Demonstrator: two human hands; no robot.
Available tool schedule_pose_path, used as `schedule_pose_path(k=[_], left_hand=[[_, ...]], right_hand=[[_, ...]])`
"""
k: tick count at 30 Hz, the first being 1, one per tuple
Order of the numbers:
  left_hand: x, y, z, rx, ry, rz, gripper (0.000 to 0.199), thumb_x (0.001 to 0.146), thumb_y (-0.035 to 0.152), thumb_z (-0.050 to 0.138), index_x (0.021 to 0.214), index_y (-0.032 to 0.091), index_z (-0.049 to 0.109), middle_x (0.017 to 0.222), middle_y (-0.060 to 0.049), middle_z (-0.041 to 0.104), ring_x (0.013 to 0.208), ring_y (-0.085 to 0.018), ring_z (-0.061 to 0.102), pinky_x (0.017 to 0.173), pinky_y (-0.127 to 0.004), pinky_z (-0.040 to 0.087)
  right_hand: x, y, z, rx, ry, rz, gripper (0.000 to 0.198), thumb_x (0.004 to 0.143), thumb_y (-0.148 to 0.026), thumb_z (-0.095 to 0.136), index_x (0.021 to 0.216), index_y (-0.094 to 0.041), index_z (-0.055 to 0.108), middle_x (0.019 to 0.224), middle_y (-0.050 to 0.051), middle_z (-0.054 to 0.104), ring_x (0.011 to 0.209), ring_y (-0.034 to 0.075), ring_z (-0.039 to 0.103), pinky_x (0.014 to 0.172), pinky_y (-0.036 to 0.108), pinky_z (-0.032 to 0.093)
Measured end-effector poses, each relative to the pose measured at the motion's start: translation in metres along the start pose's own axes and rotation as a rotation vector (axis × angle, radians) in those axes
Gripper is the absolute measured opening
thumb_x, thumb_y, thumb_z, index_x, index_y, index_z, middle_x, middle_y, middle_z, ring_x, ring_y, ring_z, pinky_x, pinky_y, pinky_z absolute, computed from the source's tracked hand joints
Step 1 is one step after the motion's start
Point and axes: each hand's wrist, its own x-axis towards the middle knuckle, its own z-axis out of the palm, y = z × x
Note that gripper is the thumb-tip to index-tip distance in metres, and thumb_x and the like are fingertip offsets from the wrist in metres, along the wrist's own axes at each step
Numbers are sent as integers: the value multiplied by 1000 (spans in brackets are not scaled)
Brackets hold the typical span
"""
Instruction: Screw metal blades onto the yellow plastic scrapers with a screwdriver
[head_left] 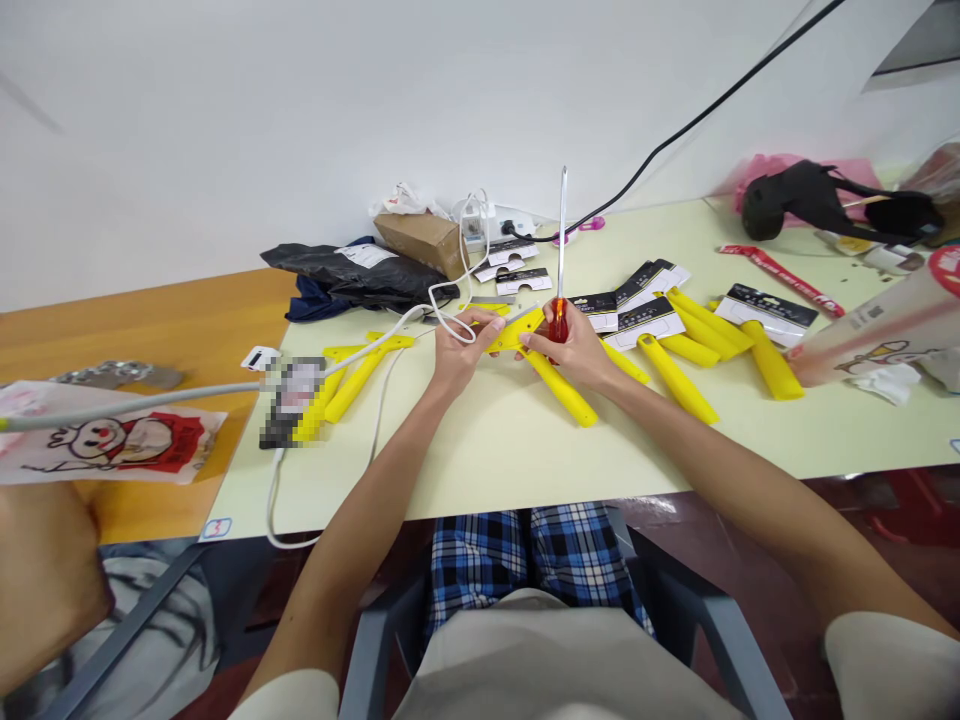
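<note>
My left hand is closed on the head of a yellow-handled scraper, its thumb pressed along the top near a grey edge. The scraper's handle slants down to the right, over the table. In my right hand is a screwdriver with a red handle, held upright with its long shaft pointing up. My right thumb also rests against the scraper's head. The fingers behind the head are partly hidden. A white cable loops across close to my left hand.
Several yellow handles and black-and-white cards lie right of my hands. More yellow scrapers lie left. Behind stand a cardboard box, a black plastic bag and a power strip. A tall cup is at right.
</note>
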Motion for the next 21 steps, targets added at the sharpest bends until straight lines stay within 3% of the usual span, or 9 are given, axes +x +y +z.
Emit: schedule_pose_path(k=[4,9,21], left_hand=[[1,1,-1,107,11,36,36,81,56,92,90,23,82,86,-4,76,75,-16,69,65,-29,56],[1,3,-2,165,-58,77,31,86,54,88,96,25,87,99,-9,81,90,-21,74,81,-35,58],[-2,-10,-3,387,-94,165,25,97,47,77,98,24,84,92,-6,78,81,-18,68,75,-33,54]], right_hand=[[-1,1,0,15,-45,20,51,86,-44,87,97,-28,39,79,-3,62,84,31,80,70,42,58],[-2,1,1,33,-8,86,58,76,-41,95,97,-28,42,80,-1,61,83,33,78,60,40,56],[2,10,0,-110,87,130,47,82,-39,90,93,-26,46,85,0,57,75,25,73,54,36,54]])
